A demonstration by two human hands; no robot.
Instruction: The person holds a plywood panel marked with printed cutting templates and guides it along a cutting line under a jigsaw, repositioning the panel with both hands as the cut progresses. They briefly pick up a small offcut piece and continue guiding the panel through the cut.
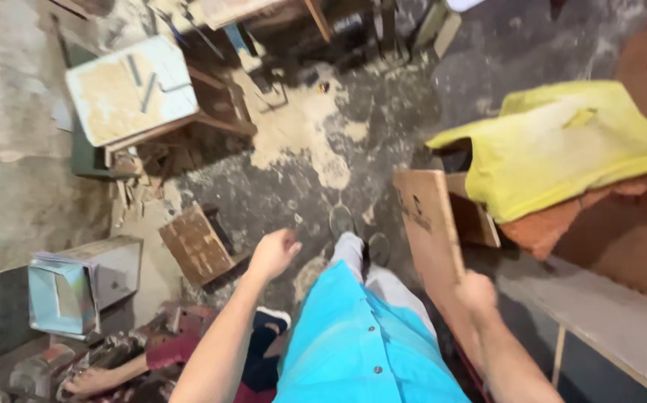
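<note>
I look down on a workshop floor past my blue shirt. My right hand point(476, 291) grips the lower edge of a brown wooden board point(426, 216), which stands upright beside my leg. My left hand point(273, 252) hangs in front of me with its fingers curled loosely and nothing in it. My feet in dark shoes point(342, 221) stand on the dusty floor below.
A pile under a yellow cloth point(562, 145) lies on the right by a long board point(607, 313). A small wooden stool point(197, 245), a metal box point(81, 287) and a sawdust-covered table point(131, 89) are on the left. Another person's arm point(107, 377) lies at lower left.
</note>
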